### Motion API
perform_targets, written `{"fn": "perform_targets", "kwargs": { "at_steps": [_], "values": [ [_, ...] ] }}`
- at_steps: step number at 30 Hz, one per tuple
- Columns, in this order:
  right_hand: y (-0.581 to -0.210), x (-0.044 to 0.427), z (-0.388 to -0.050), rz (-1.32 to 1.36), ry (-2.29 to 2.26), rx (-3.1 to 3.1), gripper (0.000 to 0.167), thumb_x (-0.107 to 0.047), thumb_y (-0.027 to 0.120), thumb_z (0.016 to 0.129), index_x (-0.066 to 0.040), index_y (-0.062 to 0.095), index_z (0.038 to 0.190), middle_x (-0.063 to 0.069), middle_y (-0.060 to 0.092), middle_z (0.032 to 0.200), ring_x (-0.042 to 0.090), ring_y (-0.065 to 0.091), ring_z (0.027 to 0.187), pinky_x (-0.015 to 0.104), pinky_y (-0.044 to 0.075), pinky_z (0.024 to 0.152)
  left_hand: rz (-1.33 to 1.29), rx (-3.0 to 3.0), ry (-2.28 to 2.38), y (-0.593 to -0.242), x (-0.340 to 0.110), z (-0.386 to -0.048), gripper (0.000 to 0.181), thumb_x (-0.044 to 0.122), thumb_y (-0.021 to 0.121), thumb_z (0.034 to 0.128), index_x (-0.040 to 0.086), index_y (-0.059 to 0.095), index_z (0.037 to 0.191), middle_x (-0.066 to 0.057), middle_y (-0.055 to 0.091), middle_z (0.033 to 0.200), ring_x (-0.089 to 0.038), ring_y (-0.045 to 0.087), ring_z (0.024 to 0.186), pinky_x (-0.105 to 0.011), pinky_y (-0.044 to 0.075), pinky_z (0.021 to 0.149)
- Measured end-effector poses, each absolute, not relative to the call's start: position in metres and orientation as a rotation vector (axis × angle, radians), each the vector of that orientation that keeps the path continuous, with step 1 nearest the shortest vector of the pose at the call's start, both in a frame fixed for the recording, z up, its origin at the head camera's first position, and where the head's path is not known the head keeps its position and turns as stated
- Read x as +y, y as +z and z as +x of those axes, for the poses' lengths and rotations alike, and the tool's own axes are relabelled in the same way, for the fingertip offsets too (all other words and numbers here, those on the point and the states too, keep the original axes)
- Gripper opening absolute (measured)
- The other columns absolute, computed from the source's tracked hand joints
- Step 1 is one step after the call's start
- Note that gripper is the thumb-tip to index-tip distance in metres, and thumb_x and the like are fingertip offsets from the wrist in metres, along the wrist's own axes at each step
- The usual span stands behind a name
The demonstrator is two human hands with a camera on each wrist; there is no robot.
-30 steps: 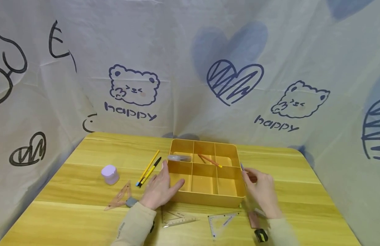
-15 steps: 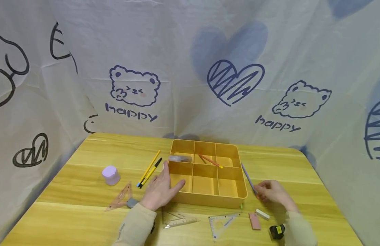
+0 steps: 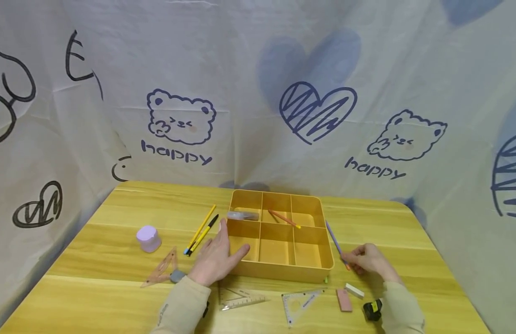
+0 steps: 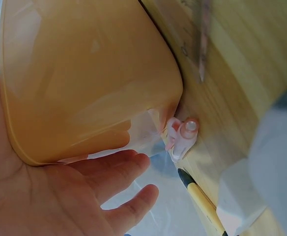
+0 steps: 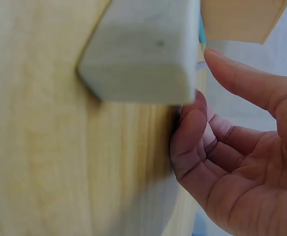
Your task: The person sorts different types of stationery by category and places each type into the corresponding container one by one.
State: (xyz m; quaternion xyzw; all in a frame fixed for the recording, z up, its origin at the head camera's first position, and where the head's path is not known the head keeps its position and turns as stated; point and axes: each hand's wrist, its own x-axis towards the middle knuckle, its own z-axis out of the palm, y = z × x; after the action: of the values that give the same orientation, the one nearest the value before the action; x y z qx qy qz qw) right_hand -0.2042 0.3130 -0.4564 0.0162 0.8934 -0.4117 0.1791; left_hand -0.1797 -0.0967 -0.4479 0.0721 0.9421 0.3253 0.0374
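Note:
My left hand (image 3: pixel 213 257) rests against the front left corner of an orange divided tray (image 3: pixel 278 272). Its thumb reaches over the rim and the other fingers lie nearly straight along the outer wall. To the right of the tray a purple pencil (image 3: pixel 334 237) lies slantwise on the table. My right hand (image 3: pixel 368 260) is at this pencil's near end, fingers bent; in the right wrist view the thumb and forefinger stand apart. Inside the tray are a clear pale tube (image 3: pixel 243 215) and an orange pencil (image 3: pixel 285 218).
A lilac tub (image 3: pixel 148 239), pink set square (image 3: pixel 161 269), yellow pencil (image 3: pixel 201 227) and yellow-black pen (image 3: pixel 203 234) lie left. In front are clear set squares (image 3: pixel 301 294), a pink eraser (image 3: pixel 343 300), a white eraser (image 3: pixel 354 291) and a black-yellow object (image 3: pixel 372 310).
My right hand moved from the tray's right wall rightward and nearer to me, leaving the purple pencil on the table. The black-yellow object shifted right. My left hand stayed put.

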Motion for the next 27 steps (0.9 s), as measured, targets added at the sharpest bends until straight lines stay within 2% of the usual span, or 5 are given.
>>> {"fn": "perform_targets", "kwargs": {
  "at_steps": [6,15,27],
  "values": [
    [-0.458,0.312,-0.204,0.004,-1.138,2.537,0.029,-0.021,0.066,0.097,0.004,0.071,0.083,-0.003,0.064,0.066,0.010,0.057,0.062,0.025,0.053,0.059,0.226,2.889,1.005,-0.448,-0.097,-0.180,0.101,0.053,0.053,0.0995,-0.006,-0.003,0.158,-0.026,0.022,0.163,-0.044,0.039,0.145,-0.060,0.024,0.122],
    [-0.458,0.305,-0.204,0.091,-1.062,2.602,0.022,-0.018,0.071,0.092,0.001,0.069,0.082,0.000,0.064,0.066,0.012,0.058,0.061,0.028,0.053,0.059,0.223,2.885,1.000,-0.448,-0.097,-0.180,0.101,0.054,0.053,0.0995,-0.006,-0.004,0.158,-0.026,0.022,0.163,-0.044,0.039,0.145,-0.061,0.024,0.122],
    [-0.460,0.300,-0.204,0.108,-1.030,2.650,0.027,-0.018,0.070,0.093,-0.001,0.068,0.071,-0.001,0.060,0.058,0.010,0.050,0.051,0.026,0.046,0.052,0.226,2.895,1.003,-0.449,-0.098,-0.180,0.102,0.054,0.054,0.0991,-0.006,-0.003,0.158,-0.026,0.024,0.163,-0.044,0.039,0.145,-0.061,0.023,0.122]
  ]
}}
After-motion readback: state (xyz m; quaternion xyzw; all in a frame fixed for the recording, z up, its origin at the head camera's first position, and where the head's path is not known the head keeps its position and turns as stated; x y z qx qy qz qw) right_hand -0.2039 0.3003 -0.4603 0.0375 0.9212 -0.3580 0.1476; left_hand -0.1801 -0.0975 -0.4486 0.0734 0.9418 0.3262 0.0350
